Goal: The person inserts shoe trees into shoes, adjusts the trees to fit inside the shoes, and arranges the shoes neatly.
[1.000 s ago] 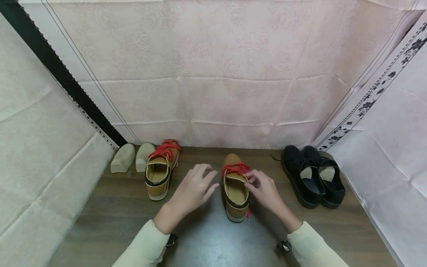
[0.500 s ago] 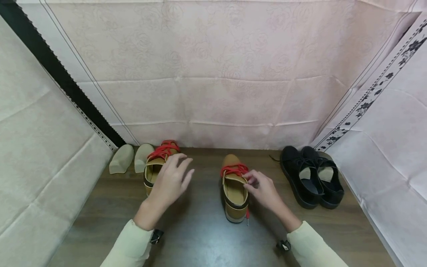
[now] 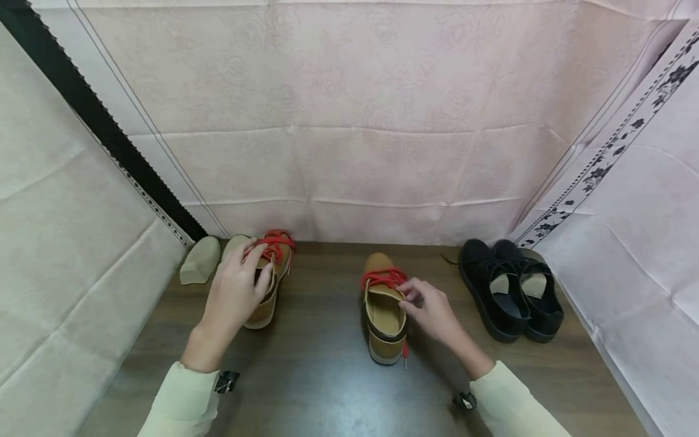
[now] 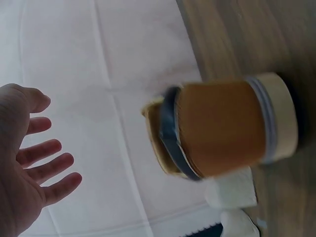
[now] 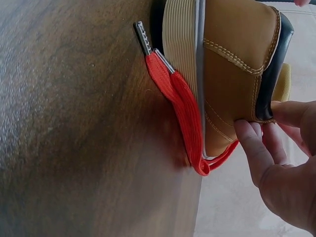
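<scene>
Two tan shoes with red laces stand on the floor, toes to the far wall. My left hand (image 3: pixel 235 294) hovers over the left tan shoe (image 3: pixel 262 312), fingers spread and holding nothing. In the left wrist view that hand (image 4: pixel 34 158) is apart from the shoe's heel (image 4: pixel 222 128). With thumb and fingers my right hand (image 3: pixel 431 309) pinches the collar edge of the right tan shoe (image 3: pixel 386 349). Close up, the right hand (image 5: pixel 286 158) grips beside the dark collar band, and red laces (image 5: pixel 185 108) with metal tips hang down the shoe's outer side.
Two cream shoe-shaped inserts (image 3: pixel 200 261) sit left of the left tan shoe, one partly behind my hand. A pair of black lace-up shoes (image 3: pixel 491 297) with cream pieces inside stands at the right. Cloth-covered walls (image 3: pixel 355 164) bound the wooden floor (image 3: pixel 322 376).
My left hand has moved left, from beside the right tan shoe to over the left one. The right hand keeps its pinch on the right shoe's collar.
</scene>
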### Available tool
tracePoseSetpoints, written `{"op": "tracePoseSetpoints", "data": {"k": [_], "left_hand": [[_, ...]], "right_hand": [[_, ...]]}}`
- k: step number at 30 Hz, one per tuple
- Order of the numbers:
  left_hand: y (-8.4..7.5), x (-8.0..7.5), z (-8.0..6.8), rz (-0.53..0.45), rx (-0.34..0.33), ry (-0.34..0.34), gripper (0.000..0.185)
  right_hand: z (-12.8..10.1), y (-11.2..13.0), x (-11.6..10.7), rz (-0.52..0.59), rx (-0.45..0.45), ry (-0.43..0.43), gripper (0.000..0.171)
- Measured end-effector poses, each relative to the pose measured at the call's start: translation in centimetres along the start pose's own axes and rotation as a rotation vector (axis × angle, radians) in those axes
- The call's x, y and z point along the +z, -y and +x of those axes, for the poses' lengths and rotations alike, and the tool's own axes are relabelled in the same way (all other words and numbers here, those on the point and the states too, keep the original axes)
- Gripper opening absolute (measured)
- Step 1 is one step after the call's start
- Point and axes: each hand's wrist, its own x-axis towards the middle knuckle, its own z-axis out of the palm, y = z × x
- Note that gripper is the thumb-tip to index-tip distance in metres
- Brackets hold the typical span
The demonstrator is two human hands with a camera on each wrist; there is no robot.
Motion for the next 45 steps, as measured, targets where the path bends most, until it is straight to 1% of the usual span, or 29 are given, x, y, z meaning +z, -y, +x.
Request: {"op": "tracePoseSetpoints", "data": {"k": [4, 7, 12, 16, 22, 29, 34, 40, 43, 45], "left_hand": [[1.6, -0.1, -0.4, 0.006, -0.024, 0.013, 0.042], [2.8, 0.0, -0.8, -0.003, -0.061, 0.025, 0.042], [4.6, 0.3, -1.5, 0.004, -0.143, 0.051, 0.041], [5.8, 0.5, -1.7, 0.004, -0.208, 0.077, 0.041], [7.4, 0.7, -2.0, -0.008, -0.292, 0.114, 0.042], [8.9, 1.4, -1.8, -0.018, -0.382, 0.185, 0.043], [9.9, 2.0, -1.4, -0.026, -0.411, 0.195, 0.040], [10.9, 2.7, -1.1, -0.046, -0.428, 0.194, 0.038], [11.2, 3.0, -1.1, -0.042, -0.451, 0.216, 0.038], [11.4, 3.2, -1.1, -0.042, -0.475, 0.242, 0.040]], "right_hand": [[0.1, -0.1, 0.0, 0.000, -0.011, -0.012, 0.025], [0.1, -0.1, 0.1, -0.001, -0.006, -0.009, 0.025], [0.0, -0.1, 0.1, -0.006, -0.008, -0.009, 0.025], [0.0, 0.0, 0.1, -0.006, -0.001, -0.005, 0.025], [0.2, 0.0, 0.2, -0.001, -0.015, 0.003, 0.025], [0.1, -0.1, 0.1, 0.001, -0.023, 0.000, 0.025], [0.1, -0.1, 0.0, -0.002, -0.012, 0.002, 0.025], [0.1, -0.1, 0.0, -0.002, 0.002, 0.021, 0.025], [0.1, -0.1, -0.1, 0.003, 0.004, 0.025, 0.025], [0.1, -0.1, -0.1, -0.001, 0.004, 0.025, 0.026]]}}
